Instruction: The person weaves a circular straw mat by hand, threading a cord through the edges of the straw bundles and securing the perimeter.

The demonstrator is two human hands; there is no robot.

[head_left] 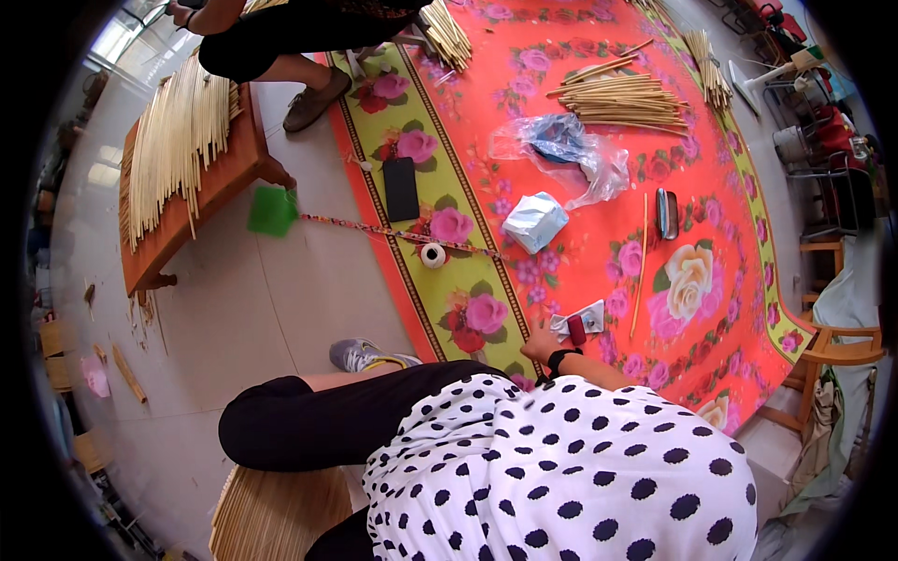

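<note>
My right hand (540, 345), with a black band at its wrist, is low over the near edge of the flowered red cloth (599, 271). Its fingers are small and partly hidden, so their grip is unclear. Just right of it lies a white packet (591, 316) with a small dark-red object (576, 329) on it. Farther off, a white spool of thread (433, 254) stands by a beaded multicoloured cord (374, 227), which runs to a green square swatter head (272, 210). My left hand does not show.
A black phone (401, 189), silver-white package (535, 222), clear plastic bag (599, 164), open glasses case (667, 214) and thin stick (642, 271) lie on the cloth. Bundled sticks (622, 101) lie farther back. A wooden bench (245, 140) holds pale sticks; another person's leg (290, 70) is beside it.
</note>
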